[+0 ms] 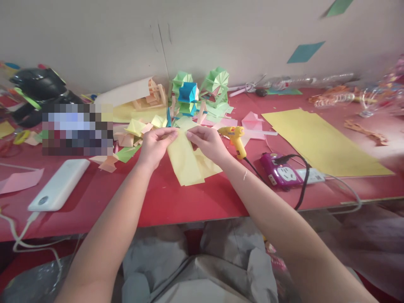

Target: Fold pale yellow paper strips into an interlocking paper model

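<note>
My left hand [158,145] pinches the upper left edge of a pale yellow sheet of paper [187,164] between thumb and fingers. On the other side, my right hand [207,143] is closed with its fingertips pinched at the paper's upper right edge. The sheet hangs down toward the table's front, a long strip with slightly uneven layers at its lower end. More pale yellow paper [208,165] shows beneath my right hand. Just right of that hand lies a yellow hot glue gun [235,139]. Folded paper pieces [135,128] are scattered beside my left hand.
Green folded-paper models [217,82] and a blue one [188,92] stand behind my hands on the red table [158,206]. A purple power socket [282,170] with cords and large yellow sheets [318,143] lie right. A white power bank [59,185] lies left.
</note>
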Demonstrator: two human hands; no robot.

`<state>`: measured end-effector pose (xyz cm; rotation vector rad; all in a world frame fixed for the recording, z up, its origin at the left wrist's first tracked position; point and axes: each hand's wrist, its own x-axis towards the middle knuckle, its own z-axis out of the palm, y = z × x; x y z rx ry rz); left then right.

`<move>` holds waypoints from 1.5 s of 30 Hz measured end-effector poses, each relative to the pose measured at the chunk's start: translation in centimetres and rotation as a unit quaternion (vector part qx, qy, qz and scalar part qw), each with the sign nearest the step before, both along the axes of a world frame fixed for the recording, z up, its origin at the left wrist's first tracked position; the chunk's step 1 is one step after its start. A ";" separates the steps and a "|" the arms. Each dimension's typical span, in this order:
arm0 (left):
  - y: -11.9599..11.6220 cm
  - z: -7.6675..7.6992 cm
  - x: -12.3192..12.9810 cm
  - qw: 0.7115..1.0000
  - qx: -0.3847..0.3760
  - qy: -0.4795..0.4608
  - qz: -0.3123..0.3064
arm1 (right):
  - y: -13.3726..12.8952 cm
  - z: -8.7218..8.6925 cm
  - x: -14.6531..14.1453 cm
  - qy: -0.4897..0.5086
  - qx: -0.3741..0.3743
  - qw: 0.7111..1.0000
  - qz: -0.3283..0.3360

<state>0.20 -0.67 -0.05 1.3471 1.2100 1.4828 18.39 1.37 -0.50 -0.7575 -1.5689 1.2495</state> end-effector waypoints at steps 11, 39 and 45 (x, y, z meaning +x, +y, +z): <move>-0.1 0.1 -0.1 0.999 -0.009 0.031 -0.027 | -0.3 0.2 0.0 -0.004 -0.045 0.999 0.015; -0.5 1.3 -0.4 0.957 -0.168 -0.122 -0.205 | 0.0 0.6 0.5 0.088 -0.109 0.982 0.130; -0.6 1.4 -0.4 0.957 -0.169 -0.113 -0.209 | 0.1 0.4 0.4 0.094 -0.103 0.981 0.134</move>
